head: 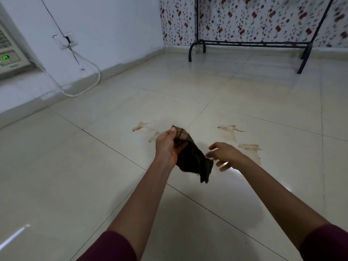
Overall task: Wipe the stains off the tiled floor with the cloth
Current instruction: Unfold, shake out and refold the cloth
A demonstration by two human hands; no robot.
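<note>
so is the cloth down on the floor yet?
No, the cloth hangs in the air from the left hand, above the tiled floor, with the stains unwiped.

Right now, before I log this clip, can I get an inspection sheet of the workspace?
Surface: tiled floor, glossy, brown stains left and right of the hands.
Job's things: dark checked cloth, hanging in the air, off the floor.
Clutter: nothing seen.
Hands: left hand pinches the cloth's top; right hand open beside it, contact unclear.
Cables: black wire from wall socket; clear hose looping to the floor.
Surroundings: air conditioner, black metal rack, floral curtain.
</note>
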